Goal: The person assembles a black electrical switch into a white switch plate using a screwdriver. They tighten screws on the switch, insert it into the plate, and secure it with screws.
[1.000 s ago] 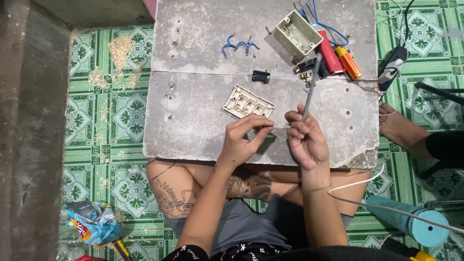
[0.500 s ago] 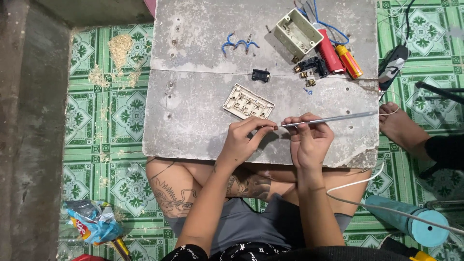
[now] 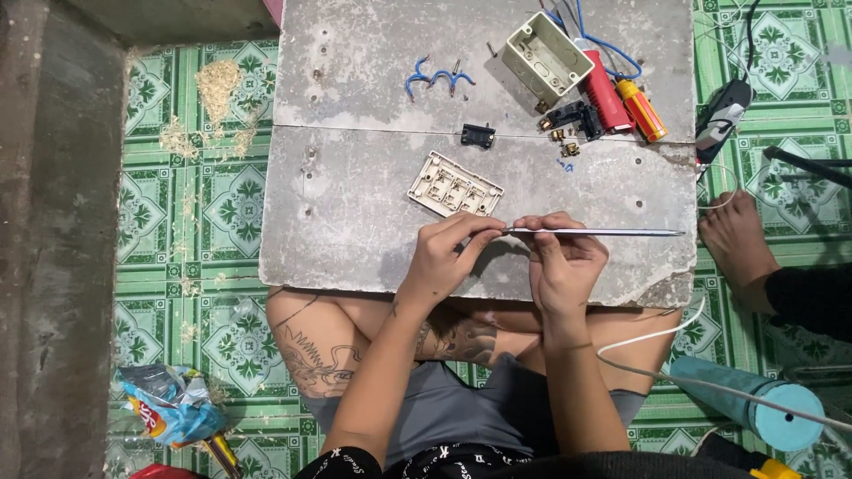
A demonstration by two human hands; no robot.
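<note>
So I've got the grey slab (image 3: 373,204) across my knees. Near its front edge my right hand (image 3: 561,259) is wrapped around a thin metal rod (image 3: 595,232) lying flat, tip pointing right. My left hand (image 3: 448,253) pinches the rod's left end. Switch plate (image 3: 455,184) sits just behind my hands, junction box (image 3: 548,55) at the slab's back.

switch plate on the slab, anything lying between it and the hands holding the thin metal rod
Nothing visible. Only bare grey slab separates the switch plate from the left hand and right hand, which pinch the metal rod just below it.
</note>
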